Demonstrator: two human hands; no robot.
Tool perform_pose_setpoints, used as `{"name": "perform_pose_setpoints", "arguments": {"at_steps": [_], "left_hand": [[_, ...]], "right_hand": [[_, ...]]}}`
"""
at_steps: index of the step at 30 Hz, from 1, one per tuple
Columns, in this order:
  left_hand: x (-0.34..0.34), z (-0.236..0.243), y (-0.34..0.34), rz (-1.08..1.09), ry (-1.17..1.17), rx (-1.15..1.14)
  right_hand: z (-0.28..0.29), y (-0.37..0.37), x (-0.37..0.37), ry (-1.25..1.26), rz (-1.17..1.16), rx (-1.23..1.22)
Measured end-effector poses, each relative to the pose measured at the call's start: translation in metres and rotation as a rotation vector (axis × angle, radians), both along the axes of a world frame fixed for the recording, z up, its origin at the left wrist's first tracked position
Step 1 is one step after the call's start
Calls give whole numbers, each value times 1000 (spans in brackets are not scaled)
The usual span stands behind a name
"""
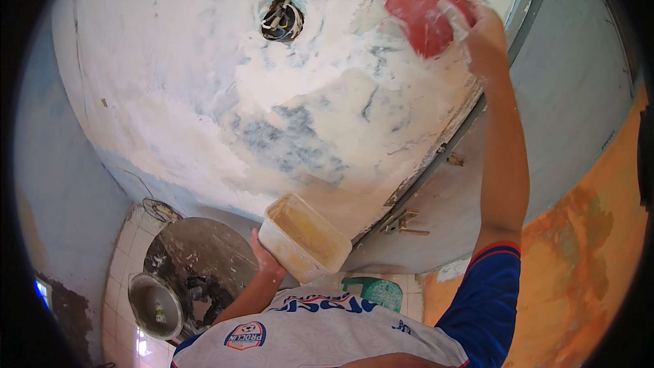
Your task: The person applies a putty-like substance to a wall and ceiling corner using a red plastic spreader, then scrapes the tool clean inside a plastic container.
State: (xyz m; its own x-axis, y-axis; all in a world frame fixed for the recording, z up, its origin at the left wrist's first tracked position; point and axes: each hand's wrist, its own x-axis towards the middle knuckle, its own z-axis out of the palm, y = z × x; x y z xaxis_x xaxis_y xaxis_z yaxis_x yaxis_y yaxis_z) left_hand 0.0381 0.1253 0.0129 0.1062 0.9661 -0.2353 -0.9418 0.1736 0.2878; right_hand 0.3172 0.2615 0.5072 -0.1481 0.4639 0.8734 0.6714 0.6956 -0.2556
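Observation:
My right hand [485,44] is raised high at the right, its fingers closed round a red plastic putty spreader [424,17]. The spreader lies against or very near the patchy white wall [184,34]; contact cannot be made out for certain. Whitish filler coats my thumb and fingers. Lower down, my left hand [266,257] grips the side of a white rectangular tub [289,257], which is tilted. A yellowish-cream residue covers the tub's inside.
A round hole with loose wires [281,20] opens in the wall. Along the wall's right edge runs a grey door frame [455,129], beside a door handle [409,223]. Below stand a round dark table [197,238], a metal pot [139,300] and a green plastic stool [383,292].

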Motion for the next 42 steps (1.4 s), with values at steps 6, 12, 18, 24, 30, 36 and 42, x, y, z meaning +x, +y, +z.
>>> {"name": "perform_pose_setpoints", "arguments": {"at_steps": [6, 12, 18, 24, 30, 36, 42], "left_hand": [[2, 13, -3, 21, 17, -21], [-1, 10, 0, 32, 13, -16], [1, 8, 1, 33, 32, -32], [-1, 10, 0, 20, 21, -27], [-6, 0, 0, 5, 2, -57], [-10, 10, -2, 26, -45, 31], [-21, -1, 2, 52, -51, 32]], "right_hand": [[7, 10, 9, 226, 82, -14], [11, 18, 3, 195, 51, 12], [10, 18, 1, 178, -115, -8], [10, -3, -10, 60, -310, 115], [15, -18, -36, 20, -391, 87], [12, -7, -21, 78, -403, 58], [11, -5, -13, 174, -321, 30]]}}
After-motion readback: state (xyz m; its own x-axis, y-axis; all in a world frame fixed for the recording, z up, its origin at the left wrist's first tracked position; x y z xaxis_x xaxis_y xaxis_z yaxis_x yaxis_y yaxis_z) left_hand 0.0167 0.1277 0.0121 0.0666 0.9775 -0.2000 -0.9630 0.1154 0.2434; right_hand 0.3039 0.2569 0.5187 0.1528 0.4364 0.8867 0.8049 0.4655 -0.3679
